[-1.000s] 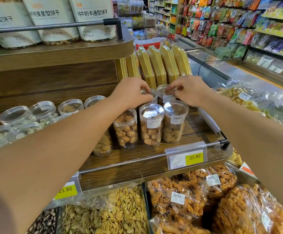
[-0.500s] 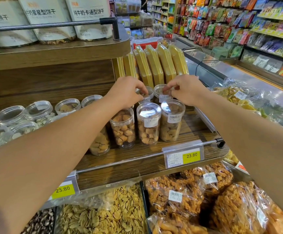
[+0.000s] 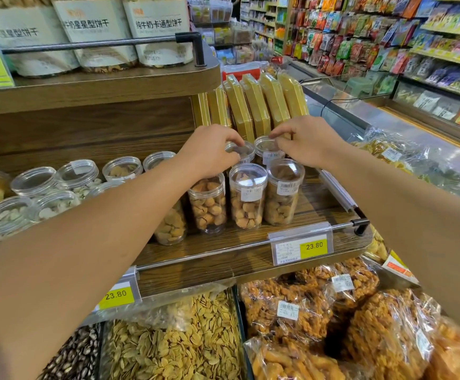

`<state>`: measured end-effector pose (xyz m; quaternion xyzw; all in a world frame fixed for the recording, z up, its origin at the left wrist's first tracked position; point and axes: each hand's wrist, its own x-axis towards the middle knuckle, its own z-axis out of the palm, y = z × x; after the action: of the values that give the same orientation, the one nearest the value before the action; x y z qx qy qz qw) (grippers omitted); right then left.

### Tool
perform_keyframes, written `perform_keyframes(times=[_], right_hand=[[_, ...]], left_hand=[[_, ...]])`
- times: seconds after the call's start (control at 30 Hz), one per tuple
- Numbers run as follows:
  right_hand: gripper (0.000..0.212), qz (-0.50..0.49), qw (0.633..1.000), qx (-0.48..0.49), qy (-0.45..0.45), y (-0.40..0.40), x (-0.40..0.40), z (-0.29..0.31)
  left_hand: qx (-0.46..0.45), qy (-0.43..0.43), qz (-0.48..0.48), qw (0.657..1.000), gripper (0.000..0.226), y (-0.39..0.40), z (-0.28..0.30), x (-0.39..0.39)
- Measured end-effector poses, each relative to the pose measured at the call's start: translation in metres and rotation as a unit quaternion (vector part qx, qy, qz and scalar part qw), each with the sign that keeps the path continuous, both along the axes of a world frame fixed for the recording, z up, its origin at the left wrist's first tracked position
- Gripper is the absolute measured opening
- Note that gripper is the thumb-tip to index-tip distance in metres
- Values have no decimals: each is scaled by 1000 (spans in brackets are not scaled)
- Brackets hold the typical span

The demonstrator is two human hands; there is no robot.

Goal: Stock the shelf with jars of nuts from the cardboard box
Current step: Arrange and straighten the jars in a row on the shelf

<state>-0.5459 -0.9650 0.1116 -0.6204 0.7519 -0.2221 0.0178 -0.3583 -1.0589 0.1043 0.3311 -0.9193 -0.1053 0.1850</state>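
Head view looks down on a dark wood-grain display shelf (image 3: 250,259) with a thin metal rail along its front edge, carrying two clear price holders with yellow tags reading 23.80 (image 3: 314,246). Above it, an upper wooden shelf (image 3: 100,86) bears large white-labelled tubs of biscuits (image 3: 157,31). Below the display shelf lie a bin of pale striped seeds (image 3: 174,344) and clear bags of orange fried snacks (image 3: 305,305). Standing on edge at the back right of the shelf is a row of flat yellow boxes (image 3: 256,105). Across the shelf stand clear plastic jars of nuts with transparent screw lids; three labelled ones form the front row (image 3: 246,198), and paler-filled jars crowd the left side (image 3: 56,204). Two more jars sit in the row just behind the front one. Left hand (image 3: 209,154) reaches over the front jars, its fingers curled down onto the lid of the rear left jar (image 3: 241,152), grasping it from above. Right hand (image 3: 305,142) pinches the lid rim of the rear right jar (image 3: 267,149) with thumb and fingertips. Both rear jars stand upright on the shelf, touching each other, just in front of the yellow boxes.
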Motion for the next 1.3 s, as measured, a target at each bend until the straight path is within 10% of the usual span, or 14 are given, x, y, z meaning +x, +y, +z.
perform_keyframes(times=[0.6, 1.3], right_hand=[[31, 69, 983, 56, 159, 16, 157, -12], [55, 112, 988, 35, 98, 23, 148, -21]], left_hand=[[-89, -57, 110, 988, 29, 37, -10, 147], [-16, -6, 47, 999, 35, 38, -14, 158]])
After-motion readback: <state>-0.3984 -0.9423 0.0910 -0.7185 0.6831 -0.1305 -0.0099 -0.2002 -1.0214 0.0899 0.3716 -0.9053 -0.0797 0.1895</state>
